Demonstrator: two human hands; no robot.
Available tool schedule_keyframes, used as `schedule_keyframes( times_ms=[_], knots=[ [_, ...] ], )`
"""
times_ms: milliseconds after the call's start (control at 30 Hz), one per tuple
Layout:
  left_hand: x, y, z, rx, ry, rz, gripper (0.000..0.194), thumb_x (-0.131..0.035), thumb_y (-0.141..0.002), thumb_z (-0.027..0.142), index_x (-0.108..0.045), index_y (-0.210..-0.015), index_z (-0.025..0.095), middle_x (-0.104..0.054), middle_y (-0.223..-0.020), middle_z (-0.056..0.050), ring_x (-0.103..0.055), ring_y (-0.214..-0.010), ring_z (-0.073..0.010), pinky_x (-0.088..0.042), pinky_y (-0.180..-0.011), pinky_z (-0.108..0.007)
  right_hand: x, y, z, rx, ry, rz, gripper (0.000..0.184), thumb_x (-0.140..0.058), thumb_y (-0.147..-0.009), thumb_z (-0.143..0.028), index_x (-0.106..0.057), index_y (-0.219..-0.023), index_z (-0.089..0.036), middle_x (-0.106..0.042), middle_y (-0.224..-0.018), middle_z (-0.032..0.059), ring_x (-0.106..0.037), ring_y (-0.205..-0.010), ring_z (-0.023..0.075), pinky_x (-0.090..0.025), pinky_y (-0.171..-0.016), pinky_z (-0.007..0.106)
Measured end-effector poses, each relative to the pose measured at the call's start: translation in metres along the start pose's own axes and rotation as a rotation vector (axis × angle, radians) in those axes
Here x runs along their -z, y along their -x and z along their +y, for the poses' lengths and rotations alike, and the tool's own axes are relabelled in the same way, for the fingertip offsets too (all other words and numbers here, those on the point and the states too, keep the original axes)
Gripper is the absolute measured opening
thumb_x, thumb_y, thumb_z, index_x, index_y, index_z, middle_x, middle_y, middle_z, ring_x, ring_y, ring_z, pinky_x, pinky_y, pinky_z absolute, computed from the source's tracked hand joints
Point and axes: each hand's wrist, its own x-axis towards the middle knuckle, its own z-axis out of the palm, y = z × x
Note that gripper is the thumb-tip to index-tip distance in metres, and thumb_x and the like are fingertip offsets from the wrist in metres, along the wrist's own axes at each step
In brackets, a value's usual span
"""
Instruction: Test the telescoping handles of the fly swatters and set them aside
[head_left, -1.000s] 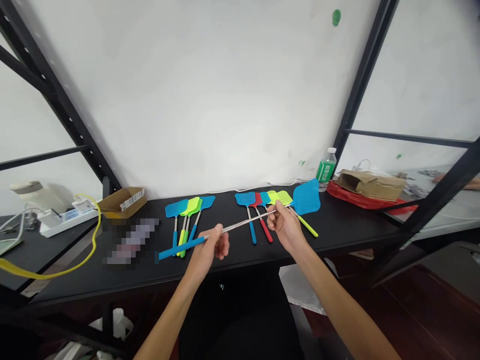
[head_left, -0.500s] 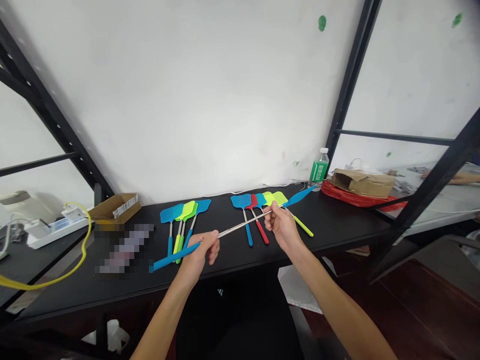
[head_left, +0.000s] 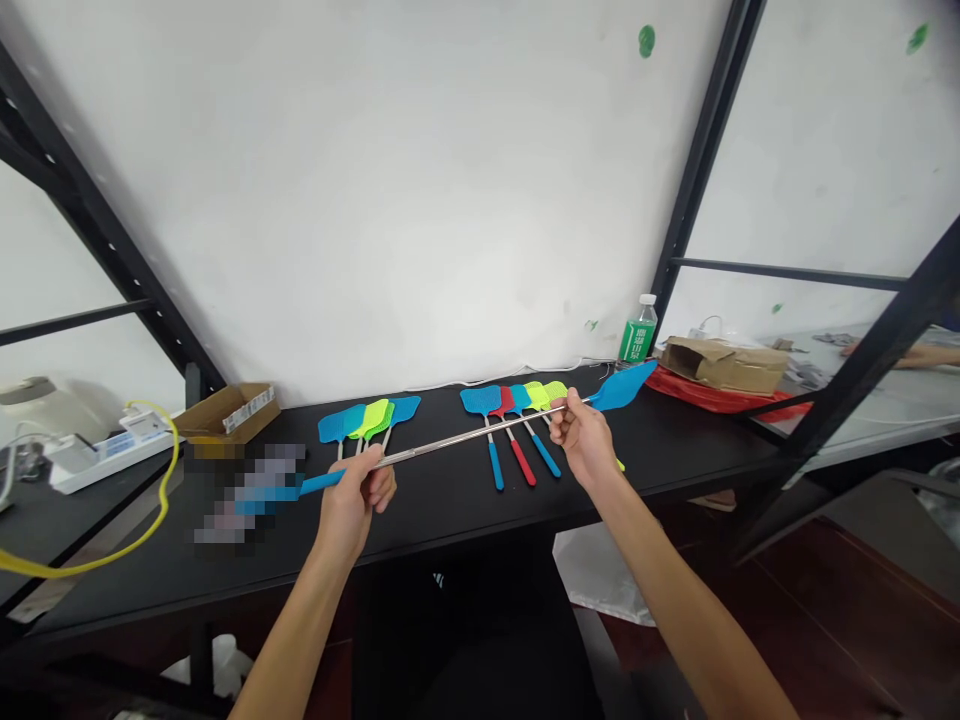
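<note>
Across the view I hold a blue fly swatter [head_left: 469,435] with a long metal telescopic rod, above the black table. My left hand [head_left: 356,500] is closed around it where the blue handle meets the rod. Near the blue head, my right hand [head_left: 581,432] pinches the rod between thumb and fingers. Behind my left hand lie overlapping blue, yellow and green swatters [head_left: 371,418], their handles partly hidden. A second row, with a blue swatter [head_left: 481,401], a red swatter [head_left: 523,462] and several others, lies fanned out by my right hand.
A bottle with a green label [head_left: 638,330] stands at the back right. Beyond the rack post sits a torn cardboard box [head_left: 727,366] on red plastic. To the left are an open small carton [head_left: 232,425], a power strip [head_left: 112,455] and a yellow cable [head_left: 169,490].
My hands have moved apart, the left one leftward and up, the right one slightly right. The rod between them shows longer, and the swatter's head has turned its flat face more toward me.
</note>
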Motion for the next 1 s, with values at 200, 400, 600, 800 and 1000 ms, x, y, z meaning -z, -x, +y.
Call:
schedule_keyframes(
  times_ms=[200,400,600,800,1000],
  knots=[
    [-0.008,0.001,-0.005,0.003,-0.015,-0.019,0.054,-0.053,-0.094,0.042,-0.038,-0.048,0.019,-0.030,-0.044,0.004,-0.032,-0.039,-0.0080,-0.024,-0.044,-0.027,-0.014,0.012,0.010,-0.041,-0.020,-0.101,0.042,-0.074,-0.075,-0.059,-0.070,-0.076,-0.017,-0.054,-0.060,-0.0006,-0.047,-0.049,0.0093,-0.034,-0.045,0.025],
    [-0.012,0.001,-0.015,0.061,-0.067,-0.104,0.056,-0.052,-0.093,0.043,-0.037,-0.045,0.019,-0.027,-0.042,0.005,-0.031,-0.038,-0.0082,-0.023,-0.045,-0.027,-0.025,0.022,0.019,-0.047,0.035,-0.151,0.044,-0.070,-0.077,-0.060,-0.071,-0.077,-0.016,-0.059,-0.061,0.0014,-0.049,-0.048,0.0102,-0.033,-0.044,0.025],
    [-0.010,0.002,-0.014,0.101,-0.139,-0.138,0.054,-0.052,-0.093,0.043,-0.036,-0.047,0.020,-0.027,-0.044,0.005,-0.030,-0.039,-0.0082,-0.022,-0.044,-0.028,-0.019,0.014,0.028,-0.094,0.039,-0.105,0.046,-0.074,-0.072,-0.061,-0.070,-0.074,-0.015,-0.060,-0.058,0.0019,-0.049,-0.046,0.0102,-0.033,-0.043,0.024],
    [-0.012,0.003,-0.012,0.087,-0.290,-0.185,0.053,-0.050,-0.094,0.046,-0.035,-0.050,0.020,-0.026,-0.046,0.006,-0.033,-0.040,-0.0089,-0.024,-0.045,-0.028,-0.015,0.008,0.033,-0.124,0.012,-0.064,0.045,-0.077,-0.071,-0.059,-0.070,-0.072,-0.014,-0.061,-0.057,0.0026,-0.047,-0.044,0.0093,-0.033,-0.042,0.024],
    [0.021,0.000,0.005,-0.001,-0.295,-0.064,0.055,-0.055,-0.091,0.044,-0.033,-0.046,0.020,-0.026,-0.046,0.004,-0.032,-0.041,-0.0094,-0.021,-0.044,-0.028,0.012,-0.015,0.015,-0.049,-0.064,0.124,0.041,-0.075,-0.076,-0.053,-0.064,-0.064,-0.016,-0.051,-0.048,-0.0019,-0.044,-0.042,0.0081,-0.033,-0.041,0.022]
  ],
)
